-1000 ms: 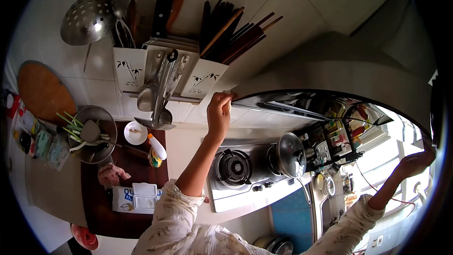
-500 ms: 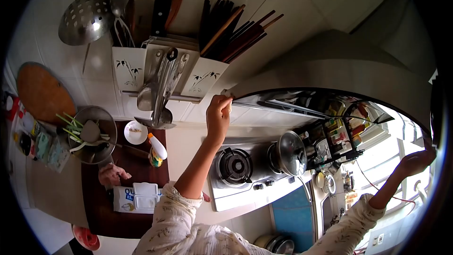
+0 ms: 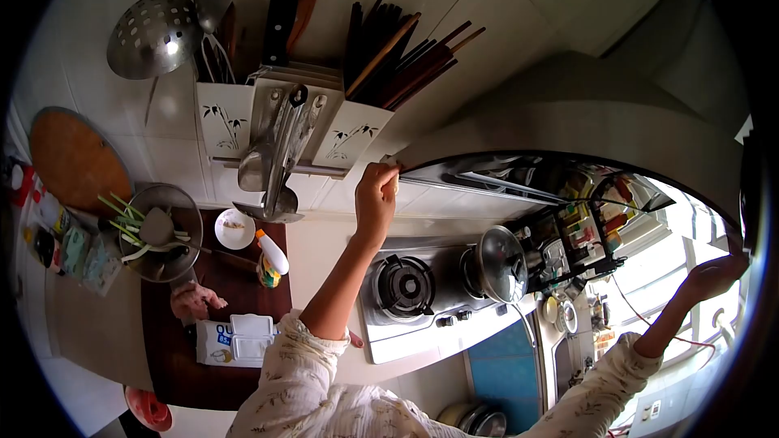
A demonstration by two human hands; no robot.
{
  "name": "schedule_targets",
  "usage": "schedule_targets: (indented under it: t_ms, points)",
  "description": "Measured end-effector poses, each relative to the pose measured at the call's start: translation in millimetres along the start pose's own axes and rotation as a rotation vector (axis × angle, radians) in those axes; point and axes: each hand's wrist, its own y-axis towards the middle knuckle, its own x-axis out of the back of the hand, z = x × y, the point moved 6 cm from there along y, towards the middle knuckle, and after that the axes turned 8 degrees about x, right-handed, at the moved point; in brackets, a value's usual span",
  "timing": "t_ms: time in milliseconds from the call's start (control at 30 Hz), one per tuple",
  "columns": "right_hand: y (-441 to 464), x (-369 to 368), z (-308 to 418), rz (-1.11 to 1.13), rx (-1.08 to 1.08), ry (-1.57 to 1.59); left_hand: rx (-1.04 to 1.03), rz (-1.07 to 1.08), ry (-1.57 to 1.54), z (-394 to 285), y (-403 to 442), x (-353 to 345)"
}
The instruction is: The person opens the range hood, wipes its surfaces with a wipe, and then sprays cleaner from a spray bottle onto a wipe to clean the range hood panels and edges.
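My left hand (image 3: 378, 204) is raised with its fingers closed at the left corner of the range hood (image 3: 560, 126). A small pale bit shows by its fingertips, too small to name. Far to the right, my right hand (image 3: 712, 280) is curled at the hood's other end, its fingertips partly lost in the dark image edge. Below the hood is a gas stove (image 3: 381, 320) with a bare burner (image 3: 406, 285) on the left. A pan with a glass lid (image 3: 501, 264) sits over the other burner.
Left of the hood hangs a utensil rack (image 3: 333, 134) with knives, chopsticks and ladles. A skimmer (image 3: 154, 36) hangs beside it. Below, a dark board (image 3: 174, 381) bears a metal bowl (image 3: 195, 203) of greens, raw meat (image 3: 193, 300), a white dish (image 3: 234, 229) and a bottle (image 3: 273, 253).
The view has shifted very slightly, so the items at left sit a little further right. Both hands stay at the hood's two ends.
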Motion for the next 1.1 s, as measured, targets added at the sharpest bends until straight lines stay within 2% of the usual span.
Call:
schedule_targets:
  t_ms: [67,167,200,300,333,467,500,600,633,700,733,767,800,833,967,1067,1100]
  points:
    - [0,-1,2,0.002,-0.001,0.003,0.038,0.024,-0.039,5,-6,3]
    - [2,0,5,0.004,-0.007,0.000,-0.085,-0.152,0.090,15,-1,5]
    - [2,3,8,0.003,-0.015,0.002,-0.063,-0.167,0.071,18,-1,1]
    - [4,10,16,-0.005,-0.041,0.021,-0.074,-0.164,0.207,3,-8,-15]
    - [7,10,18,0.034,0.012,-0.107,-0.055,-0.137,0.200,-9,-8,-19]
    - [9,10,24,0.028,-0.148,-0.017,-0.211,-0.085,0.119,-85,3,-38]
    - [12,11,28,-0.042,-0.159,0.026,-0.257,-0.043,0.057,-114,7,-45]
    - [4,9,23,-0.010,-0.229,0.034,-0.429,0.053,-0.092,-211,5,-68]
    - [12,12,33,-0.042,-0.181,0.009,-0.480,0.069,-0.021,-239,2,-78]
    - [14,10,34,-0.060,-0.271,0.049,-0.589,0.135,-0.123,-290,-5,-81]
    - [13,9,33,-0.082,-0.301,0.098,-0.605,0.123,-0.135,-287,-4,-83]
    - [4,3,25,-0.154,-0.499,0.305,-0.625,0.115,-0.153,-274,-4,-84]
    - [0,1,22,-0.184,-0.607,0.436,-0.653,0.112,-0.176,-263,-5,-84]
    - [-2,-1,19,-0.222,-0.711,0.569,-0.509,0.171,-0.170,-244,-8,-79]
    - [11,3,30,-0.265,-0.752,0.646,-0.452,0.089,-0.107,-214,-4,-74]
    - [10,0,29,-0.236,-0.716,0.685,-0.553,0.178,-0.282,-278,-6,-87]
    - [9,0,27,-0.206,-0.720,0.675,-0.623,0.169,-0.251,-307,-10,-93]
